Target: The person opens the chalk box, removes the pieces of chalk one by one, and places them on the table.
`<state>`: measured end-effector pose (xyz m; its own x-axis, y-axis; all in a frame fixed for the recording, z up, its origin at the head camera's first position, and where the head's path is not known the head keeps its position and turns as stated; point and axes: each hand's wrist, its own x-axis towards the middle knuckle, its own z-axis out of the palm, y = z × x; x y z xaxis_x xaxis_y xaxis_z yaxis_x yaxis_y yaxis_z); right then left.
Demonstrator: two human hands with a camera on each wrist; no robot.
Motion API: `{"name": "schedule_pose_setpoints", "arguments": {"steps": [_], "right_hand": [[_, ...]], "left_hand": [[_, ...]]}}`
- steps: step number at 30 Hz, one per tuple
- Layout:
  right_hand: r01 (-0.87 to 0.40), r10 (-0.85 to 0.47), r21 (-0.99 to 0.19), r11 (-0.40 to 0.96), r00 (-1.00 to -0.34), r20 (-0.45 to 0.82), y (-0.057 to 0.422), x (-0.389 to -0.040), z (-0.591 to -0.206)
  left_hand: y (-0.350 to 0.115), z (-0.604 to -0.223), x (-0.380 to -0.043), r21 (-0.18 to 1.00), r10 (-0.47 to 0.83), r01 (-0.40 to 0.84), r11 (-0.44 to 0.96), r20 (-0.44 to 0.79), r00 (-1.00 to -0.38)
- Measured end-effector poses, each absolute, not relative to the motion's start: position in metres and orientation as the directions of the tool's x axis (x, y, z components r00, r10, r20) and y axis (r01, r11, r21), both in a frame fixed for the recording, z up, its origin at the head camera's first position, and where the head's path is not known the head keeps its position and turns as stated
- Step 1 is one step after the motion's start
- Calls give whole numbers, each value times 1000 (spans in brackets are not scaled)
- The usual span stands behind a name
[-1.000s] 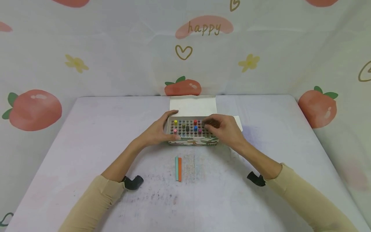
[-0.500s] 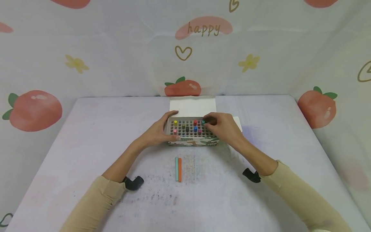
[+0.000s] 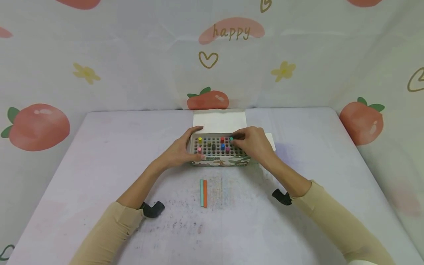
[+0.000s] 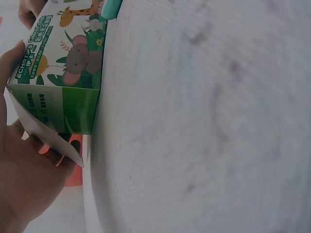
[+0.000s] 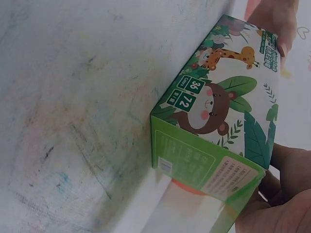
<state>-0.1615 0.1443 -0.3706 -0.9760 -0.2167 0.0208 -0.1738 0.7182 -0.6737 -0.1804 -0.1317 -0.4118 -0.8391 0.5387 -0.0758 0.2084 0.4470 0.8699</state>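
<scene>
A chalk box (image 3: 221, 161) printed with cartoon animals stands on the table with its lid folded back. Its holed insert shows several coloured chalk ends, among them yellow, pink, red and blue. My left hand (image 3: 180, 149) grips the box's left end, thumb at the front and fingers behind. At the back right of the insert, my right hand (image 3: 254, 143) pinches a teal chalk stick (image 3: 231, 138) by its upper end; how deep it sits is hidden. In the right wrist view the right hand's fingertips are behind the box.
Closer to me, a light teal chalk stick (image 3: 201, 193) and an orange chalk stick (image 3: 205, 193) lie side by side on the marked white table (image 3: 109, 154). The white lid flap (image 3: 219, 120) reaches back towards the printed backdrop (image 3: 149, 70).
The teal chalk end has come into sight at my right fingertips. My right forearm has shifted left and the hand slightly back. The left hand keeps its hold on the box.
</scene>
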Motion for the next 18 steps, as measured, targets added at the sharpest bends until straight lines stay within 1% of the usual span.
{"name": "schedule_pose_setpoints", "arguments": {"steps": [18], "right_hand": [[-208, -165, -712, 670, -978, 130, 142, -158, -385]], "left_hand": [[-133, -414, -181, 872, 539, 218, 439, -61, -840]]}}
